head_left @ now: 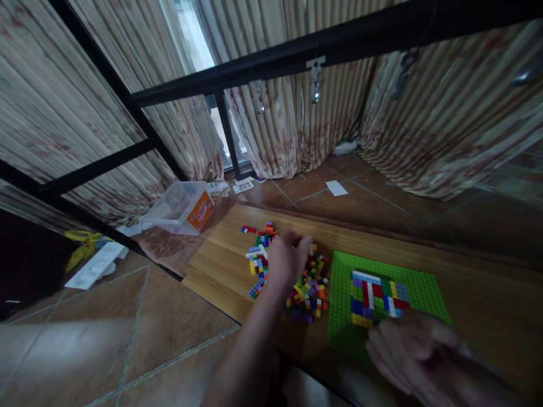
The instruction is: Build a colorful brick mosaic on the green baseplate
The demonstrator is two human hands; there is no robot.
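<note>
A pile of small coloured bricks (307, 288) lies on a wooden table (220, 263). My left hand (287, 257) reaches into the pile with its fingers curled down among the bricks; whether it grips one is hidden. To the right lies a green baseplate (424, 291) with a patch of joined bricks (375, 297) on it in red, blue, white and yellow. My right hand (418, 353) hovers blurred over the near edge of the baseplate, fingers loosely apart, nothing visible in it.
A clear plastic box with an orange label (182, 208) lies on its side on the tiled floor beyond the table. Papers (336, 187) lie on the floor near striped curtains (445, 113). A black metal frame (297, 53) crosses overhead.
</note>
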